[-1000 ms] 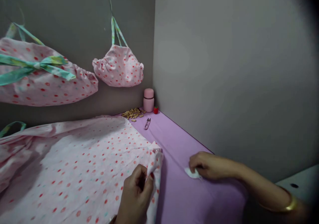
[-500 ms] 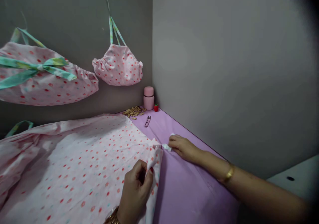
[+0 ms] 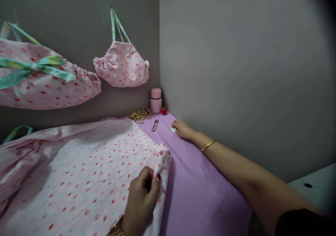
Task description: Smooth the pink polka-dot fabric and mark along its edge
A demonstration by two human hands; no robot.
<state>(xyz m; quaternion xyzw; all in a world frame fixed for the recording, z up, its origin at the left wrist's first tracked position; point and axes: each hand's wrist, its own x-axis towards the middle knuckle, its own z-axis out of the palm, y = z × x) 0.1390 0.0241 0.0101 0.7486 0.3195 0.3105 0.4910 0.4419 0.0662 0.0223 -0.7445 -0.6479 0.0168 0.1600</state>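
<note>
Pink fabric with red and pale blue dots (image 3: 86, 173) lies spread over the left of the table, its right edge folded over. My left hand (image 3: 143, 195) pinches that folded edge between thumb and fingers. Farther back, by the wall, my right hand (image 3: 183, 129) has its fingers closed on a small white piece (image 3: 173, 130), mostly covered; whether it is cloth or paper I cannot tell. Pink thread snips (image 3: 155, 125) lie to the left of my right hand, apart from it.
A lilac cloth (image 3: 194, 190) covers the table. In the back corner are a pink flask (image 3: 156, 102), a small red object (image 3: 164, 110) and a pile of peanuts (image 3: 140, 115). Two dotted garments hang at the back wall, a larger one (image 3: 44, 92) and a smaller one (image 3: 126, 66).
My right hand has moved away from the fabric's edge toward the back, carrying the white piece. My left hand keeps its pinch on the fold. The view has shifted slightly.
</note>
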